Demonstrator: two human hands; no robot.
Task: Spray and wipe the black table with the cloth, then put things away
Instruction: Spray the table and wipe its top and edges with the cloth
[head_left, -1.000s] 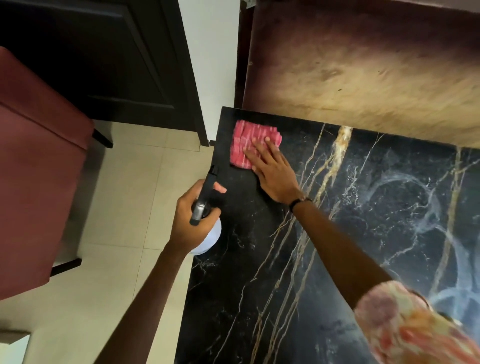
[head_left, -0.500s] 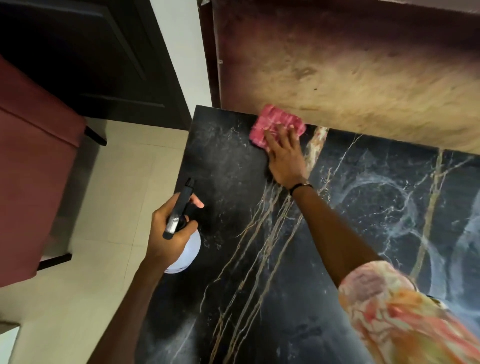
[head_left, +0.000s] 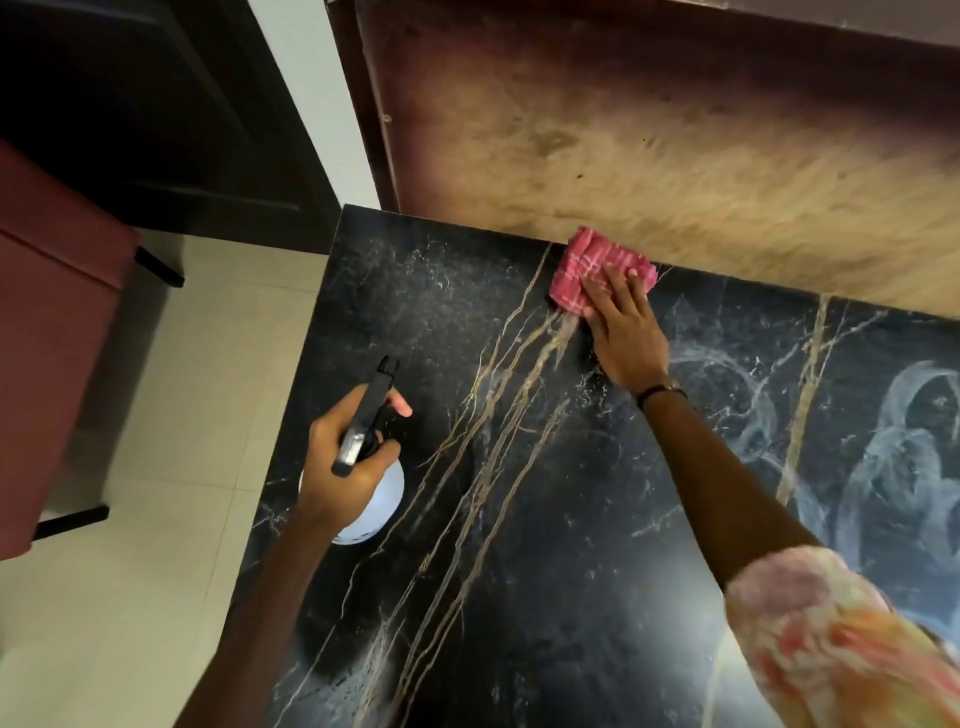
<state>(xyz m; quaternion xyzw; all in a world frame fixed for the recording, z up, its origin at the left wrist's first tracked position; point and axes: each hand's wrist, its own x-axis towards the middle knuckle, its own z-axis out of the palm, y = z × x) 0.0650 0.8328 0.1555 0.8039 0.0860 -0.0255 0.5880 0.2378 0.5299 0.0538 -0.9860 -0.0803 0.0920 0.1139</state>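
The right hand (head_left: 626, 327) lies flat with fingers straight, pressing the folded pink cloth (head_left: 587, 273) onto the black tabletop (head_left: 545, 519) at its far edge, right against the worn wooden panel (head_left: 675, 156) behind. The cloth looks soft and limp, so I'd judge it bunches unless held down under a flat palm; to lift it, a pinch at a folded corner would do. The left hand (head_left: 345, 462) curls round the neck of the spray bottle (head_left: 371, 499), thumb and fingers wrapped below the black trigger head, holding it over the tabletop's left side. The bottle's pale rounded body looks like light plastic; how much liquid is inside I cannot tell. A wet marble-patterned surface is probably slippery. A red seat (head_left: 47, 338) stands to the left on the tiled floor (head_left: 156, 571).
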